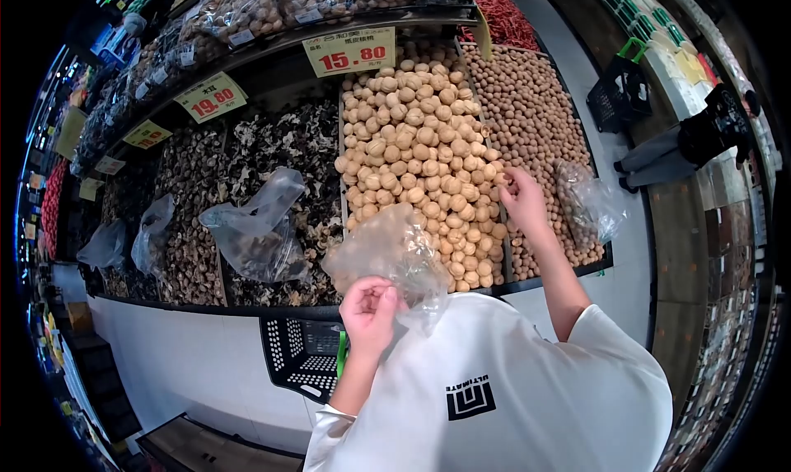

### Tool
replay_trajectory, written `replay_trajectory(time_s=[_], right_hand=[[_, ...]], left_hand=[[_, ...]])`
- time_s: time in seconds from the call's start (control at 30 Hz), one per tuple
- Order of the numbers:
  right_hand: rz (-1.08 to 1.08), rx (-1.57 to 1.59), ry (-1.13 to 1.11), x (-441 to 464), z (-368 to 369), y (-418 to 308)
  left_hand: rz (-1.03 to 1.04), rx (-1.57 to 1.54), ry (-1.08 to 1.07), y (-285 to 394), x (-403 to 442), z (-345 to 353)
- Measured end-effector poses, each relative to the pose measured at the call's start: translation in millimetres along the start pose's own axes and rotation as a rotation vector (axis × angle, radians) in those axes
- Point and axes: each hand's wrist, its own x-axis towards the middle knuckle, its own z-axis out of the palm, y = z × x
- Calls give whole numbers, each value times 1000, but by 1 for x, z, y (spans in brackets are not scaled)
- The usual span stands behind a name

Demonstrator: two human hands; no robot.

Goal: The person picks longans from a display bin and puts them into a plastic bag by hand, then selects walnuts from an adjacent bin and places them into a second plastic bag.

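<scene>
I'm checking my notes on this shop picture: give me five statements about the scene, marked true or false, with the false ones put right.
1. The left hand holds a clear plastic bag. True.
2. The right hand is at the far left of the display. False: it is by the right edge of the pale nuts.
3. The price sign behind the pale nuts reads 15.80. True.
4. The smaller brown nuts lie to the left of the pale nuts. False: they lie to the right.
5. The black basket near the left forearm has a red handle. False: the part that shows is green.
</scene>
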Motion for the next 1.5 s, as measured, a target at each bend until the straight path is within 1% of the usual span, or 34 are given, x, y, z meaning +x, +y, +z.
replay_trajectory(time_s=[0.03, 0.1, 0.17, 0.2, 0.23, 0.3, 0.47, 0.57, 0.63, 0.67, 0.73, 0.77, 0.83, 0.87, 0.93, 0.97, 1.03, 1.07, 1.13, 1.17, 1.23, 1.27, 1.3, 1.37, 1.4, 1.43, 1.5], right_hand=[[32, -69, -11, -5, -7, 9], [31, -57, -29, -23, -21, 22], [69, -125, -205, -40, -30, 38], [29, -212, -307, -45, -33, 44], [31, -205, -308, -52, -32, 48], [-108, -216, -247, -65, -27, 53], [-122, -304, -223, -67, -19, 65], [-153, -213, -173, -63, -28, 55], [-95, -91, -98, -58, -34, 43], [-94, -86, -102, -55, -32, 42], [-89, 93, -125, -46, -25, 40], [-106, 1, -174, -45, -26, 31], [-204, -102, -184, -42, -18, 46], [-208, -96, -190, -42, -18, 46], [-11, 109, -252, -41, -21, 47], [-12, 111, -261, -40, -20, 50], [-127, 53, -229, -42, -20, 58], [-125, 53, -237, -42, -21, 57], [-107, 151, -163, -42, -23, 48], [-109, 156, -168, -40, -22, 41], [-89, 310, -130, -36, -19, 25], [-153, 231, -103, -32, -18, 17], [-151, 234, -108, -26, -15, 19], [-123, 32, -69, -15, -11, 24], [-9, 30, -87, -13, -17, 19], [-11, 31, -90, -12, -19, 28], [-91, -60, -174, -14, -26, 52]], left_hand=[[0, 5, 3, 1, 0, 2], [36, 63, 70, 4, 2, 6], [47, 68, 97, 5, 3, 10], [62, 69, 121, 6, 4, 11], [61, 76, 120, 6, 4, 12], [97, 89, 154, 5, 5, 14], [102, 123, 165, 1, 5, 17], [110, 140, 191, -1, 6, 21], [116, 143, 208, -2, 8, 22], [129, 136, 219, -3, 9, 22], [142, 148, 247, -5, 10, 24], [146, 154, 252, -5, 10, 26], [158, 164, 274, -6, 11, 30], [159, 169, 281, -6, 12, 31], [164, 153, 283, -7, 12, 33], [161, 156, 292, -7, 13, 35], [184, 211, 298, -8, 15, 39], [178, 213, 303, -9, 16, 40], [181, 224, 317, -9, 16, 41], [182, 229, 322, -8, 16, 40], [173, 173, 309, -7, 16, 40], [170, 179, 314, -6, 16, 40], [171, 153, 329, -6, 18, 40], [174, 128, 349, -5, 17, 39], [183, 136, 341, -5, 16, 39], [190, 145, 334, -4, 16, 39], [186, 172, 343, -5, 14, 38]])
